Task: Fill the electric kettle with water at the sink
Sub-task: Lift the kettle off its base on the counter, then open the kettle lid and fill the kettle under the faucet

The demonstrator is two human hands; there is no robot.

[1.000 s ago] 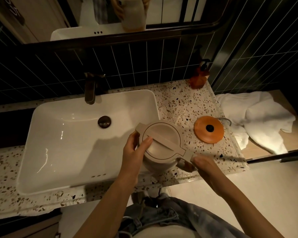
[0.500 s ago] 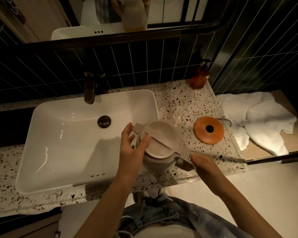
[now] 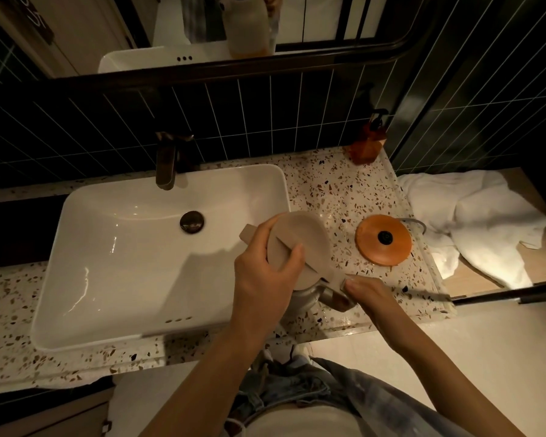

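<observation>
Terrazzo counter [image 3: 334,190] | one sink [image 3: 133,279] | one kettle [image 3: 300,244] | two hands: left hand [image 3: 262,279], right hand [image 3: 369,291]

You see beige kettle [image 3: 300,244]; white sink [image 3: 133,279]; orange base [image 3: 383,239]; speckled terrazzo counter [image 3: 334,190]; dark tiles [image 3: 265,118]; white towel [image 3: 486,222].

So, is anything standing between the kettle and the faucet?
Nothing visible: only open sink basin lies between the kettle and the faucet. Its lid, gripped by the left hand, still covers the opening.
</observation>
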